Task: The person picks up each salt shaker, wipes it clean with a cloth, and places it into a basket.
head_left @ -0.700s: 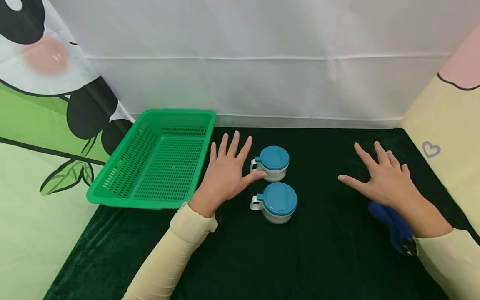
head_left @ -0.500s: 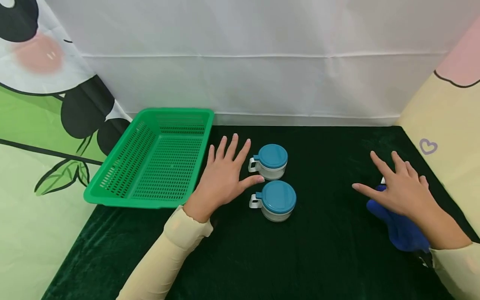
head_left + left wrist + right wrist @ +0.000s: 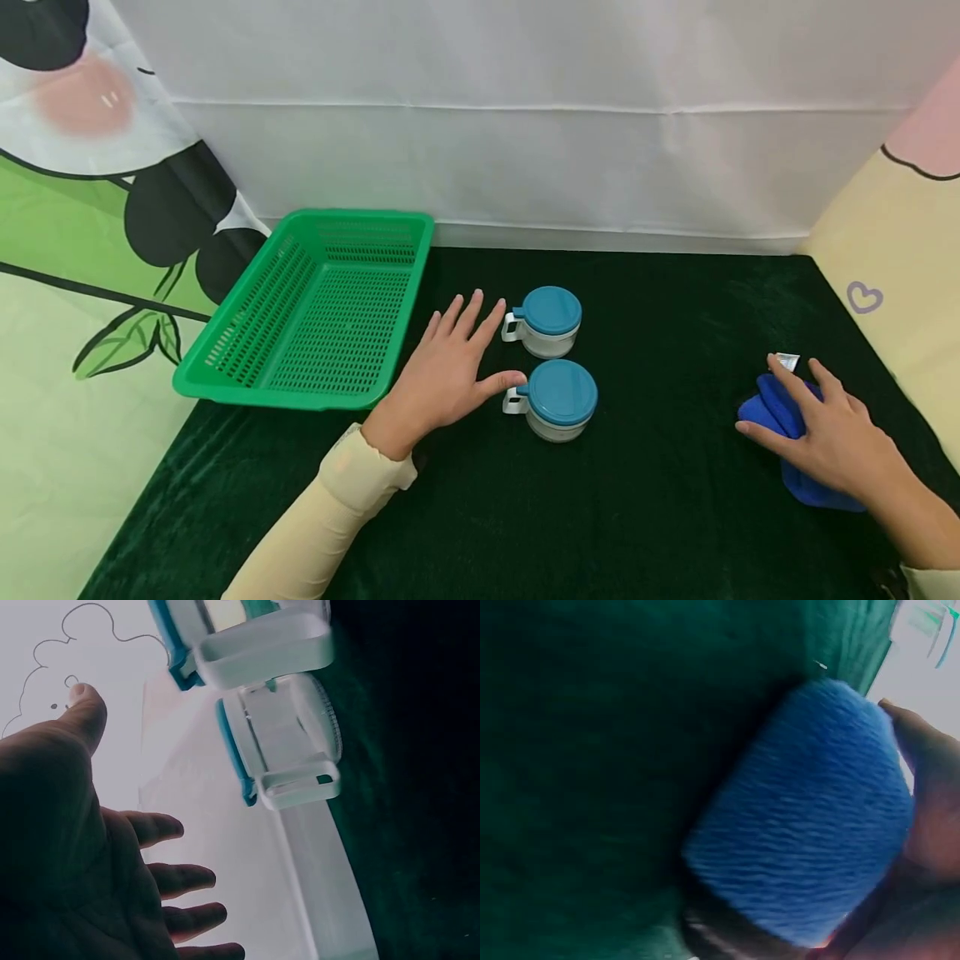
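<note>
Dark green tabletop (image 3: 637, 517); blue cloth (image 3: 810, 817), ribbed, fuzzy, round-cornered.

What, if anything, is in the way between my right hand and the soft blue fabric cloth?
Nothing visible. In the head view, your right hand covers part of the soft blue cloth; whether they touch, I can't tell. The nearer round, blue-lidded jar with a white handle stands well off to the left.

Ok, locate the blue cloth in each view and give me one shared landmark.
Head: blue cloth at right, partly behind the right hand.
Left wrist: not in it.
Right wrist: blue cloth, large, just right of centre.
Shared landmark: green tablecloth, in all three.
</note>
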`<action>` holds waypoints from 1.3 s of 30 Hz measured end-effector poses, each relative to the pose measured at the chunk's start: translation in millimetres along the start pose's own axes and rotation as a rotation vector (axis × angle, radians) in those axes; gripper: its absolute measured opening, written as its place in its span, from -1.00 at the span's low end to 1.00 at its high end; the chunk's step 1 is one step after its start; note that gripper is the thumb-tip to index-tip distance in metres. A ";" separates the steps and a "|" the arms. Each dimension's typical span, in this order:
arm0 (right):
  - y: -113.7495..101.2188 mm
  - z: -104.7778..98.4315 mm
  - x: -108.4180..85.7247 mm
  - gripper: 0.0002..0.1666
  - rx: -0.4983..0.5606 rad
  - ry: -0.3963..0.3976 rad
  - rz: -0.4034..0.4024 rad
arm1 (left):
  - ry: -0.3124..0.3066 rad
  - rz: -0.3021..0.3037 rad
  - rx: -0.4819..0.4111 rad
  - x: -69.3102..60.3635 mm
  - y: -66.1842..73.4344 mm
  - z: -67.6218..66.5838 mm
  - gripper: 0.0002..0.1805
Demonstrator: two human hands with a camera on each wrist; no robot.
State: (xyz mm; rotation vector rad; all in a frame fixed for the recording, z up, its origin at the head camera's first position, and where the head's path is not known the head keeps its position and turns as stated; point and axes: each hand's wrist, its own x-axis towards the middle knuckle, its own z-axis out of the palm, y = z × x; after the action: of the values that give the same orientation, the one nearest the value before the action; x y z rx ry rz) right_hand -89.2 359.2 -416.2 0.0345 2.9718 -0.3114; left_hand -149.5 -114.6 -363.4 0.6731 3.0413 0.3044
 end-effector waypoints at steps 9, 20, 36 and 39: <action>8.8 10.8 -8.7 0.27 0.024 0.002 0.011 | -0.014 0.010 -0.004 -0.9 -2.4 6.3 0.04; 6.2 17.5 -13.4 0.18 0.007 -0.021 -0.008 | -0.015 0.000 0.021 -1.2 -2.5 2.0 0.07; -1.2 23.1 -19.6 0.16 0.014 -0.013 -0.004 | -0.020 -0.012 0.035 -1.3 -3.0 2.7 0.08; -1.9 22.8 -20.4 0.15 0.012 -0.019 -0.004 | -0.022 -0.015 0.032 -1.5 -3.2 2.6 0.08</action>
State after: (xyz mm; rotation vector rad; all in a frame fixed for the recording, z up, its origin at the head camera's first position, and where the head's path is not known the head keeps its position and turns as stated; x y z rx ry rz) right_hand -65.8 352.4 -434.7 0.0262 2.9522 -0.3277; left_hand -149.3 -117.6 -366.7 0.6505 3.0354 0.2468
